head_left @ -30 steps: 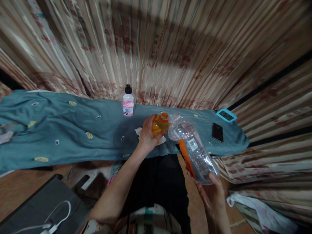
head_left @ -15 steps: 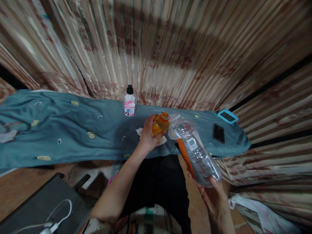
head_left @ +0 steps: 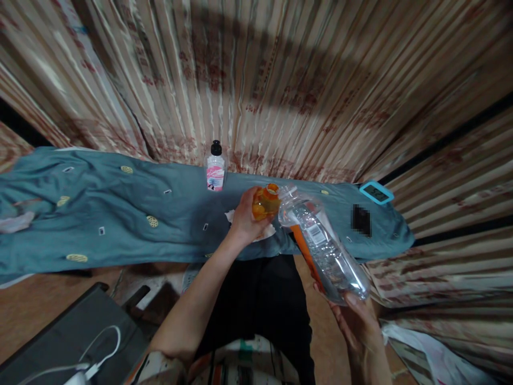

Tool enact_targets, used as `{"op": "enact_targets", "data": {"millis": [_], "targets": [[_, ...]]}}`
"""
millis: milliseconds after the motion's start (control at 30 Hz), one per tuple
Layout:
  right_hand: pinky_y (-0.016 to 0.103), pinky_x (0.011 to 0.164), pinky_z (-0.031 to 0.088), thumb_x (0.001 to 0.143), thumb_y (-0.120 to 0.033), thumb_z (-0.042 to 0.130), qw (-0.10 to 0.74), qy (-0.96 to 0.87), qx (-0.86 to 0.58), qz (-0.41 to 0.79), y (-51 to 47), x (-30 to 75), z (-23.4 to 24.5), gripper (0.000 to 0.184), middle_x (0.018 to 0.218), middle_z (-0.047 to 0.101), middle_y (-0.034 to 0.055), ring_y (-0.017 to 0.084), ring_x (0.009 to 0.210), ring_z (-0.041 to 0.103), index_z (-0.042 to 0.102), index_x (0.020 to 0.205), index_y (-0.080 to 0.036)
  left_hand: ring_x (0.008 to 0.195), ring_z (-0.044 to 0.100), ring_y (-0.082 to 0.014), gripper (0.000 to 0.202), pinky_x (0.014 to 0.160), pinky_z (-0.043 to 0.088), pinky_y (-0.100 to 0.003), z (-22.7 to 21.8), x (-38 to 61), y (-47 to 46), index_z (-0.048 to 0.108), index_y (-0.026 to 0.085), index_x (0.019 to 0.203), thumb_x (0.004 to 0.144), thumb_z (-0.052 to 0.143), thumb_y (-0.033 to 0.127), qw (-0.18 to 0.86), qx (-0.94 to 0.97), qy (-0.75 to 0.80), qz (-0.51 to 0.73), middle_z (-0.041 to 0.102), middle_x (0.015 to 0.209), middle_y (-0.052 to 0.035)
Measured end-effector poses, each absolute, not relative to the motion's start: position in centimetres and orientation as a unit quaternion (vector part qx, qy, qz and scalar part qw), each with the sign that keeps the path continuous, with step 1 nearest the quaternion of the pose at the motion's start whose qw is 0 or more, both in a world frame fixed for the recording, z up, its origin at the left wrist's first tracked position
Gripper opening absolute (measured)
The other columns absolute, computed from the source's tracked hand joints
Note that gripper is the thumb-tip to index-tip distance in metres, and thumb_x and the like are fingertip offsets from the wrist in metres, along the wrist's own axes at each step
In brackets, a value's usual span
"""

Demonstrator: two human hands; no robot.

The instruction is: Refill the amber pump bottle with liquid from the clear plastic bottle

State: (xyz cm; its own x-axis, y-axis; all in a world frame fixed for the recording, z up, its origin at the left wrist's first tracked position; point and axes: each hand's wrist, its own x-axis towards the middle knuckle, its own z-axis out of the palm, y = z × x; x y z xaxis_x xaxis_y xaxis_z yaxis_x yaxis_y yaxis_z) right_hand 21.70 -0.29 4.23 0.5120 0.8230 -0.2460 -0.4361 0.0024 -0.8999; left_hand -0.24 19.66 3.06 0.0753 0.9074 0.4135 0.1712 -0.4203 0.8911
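My left hand [head_left: 247, 219] is wrapped round a small amber bottle [head_left: 266, 203] whose open neck faces up and slightly right. My right hand [head_left: 355, 315] grips the base of a large clear plastic bottle [head_left: 326, 246] with an orange label strip and a barcode. That clear bottle is tilted, its neck end lying up and to the left, right beside the amber bottle. Whether the two touch I cannot tell. Under my left hand lies a crumpled white tissue [head_left: 265, 234], partly hidden. A clear bottle with a pink label and black cap [head_left: 215, 174] stands upright behind.
A green patterned cloth [head_left: 120, 214] covers the long surface. On its right end are a blue-framed digital clock [head_left: 375, 193] and a blurred dark object [head_left: 361, 220]. A curtain [head_left: 256, 80] hangs behind. At lower left, a dark box [head_left: 80, 331] carries a white cable [head_left: 108, 358].
The view has shifted slightly. Both hands keep their holds, and the amber bottle and the large clear bottle stay side by side with little visible movement.
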Motion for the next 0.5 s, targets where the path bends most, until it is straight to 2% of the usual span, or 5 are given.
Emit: {"op": "enact_targets", "data": {"millis": [233,500], "targets": [[0.052,0.101,0.059,0.069,-0.034,0.087,0.676,-0.21,-0.551,0.442,0.2,21.9,4.9,0.067,0.119,0.079,0.0019,0.025,0.087,0.078,0.067,0.133,-0.033,0.123,0.064,-0.0296,0.073,0.11,0.051,-0.052,2.8,-0.2,20.0,0.05,0.022,0.133,0.068,0.082,0.022,0.322,0.657,0.418,0.538,0.064,0.132,-0.0126],[0.042,0.089,0.06,0.07,-0.041,0.086,0.649,-0.228,-0.563,0.457,0.0,21.7,6.0,0.061,0.112,0.08,-0.0016,0.028,0.098,0.077,0.068,0.128,-0.033,0.123,0.065,-0.03,0.071,0.108,0.053,-0.05,3.1,-0.1,19.8,0.05,0.02,0.132,0.068,0.082,0.024,0.31,0.664,0.428,0.528,0.065,0.132,-0.013]]}}
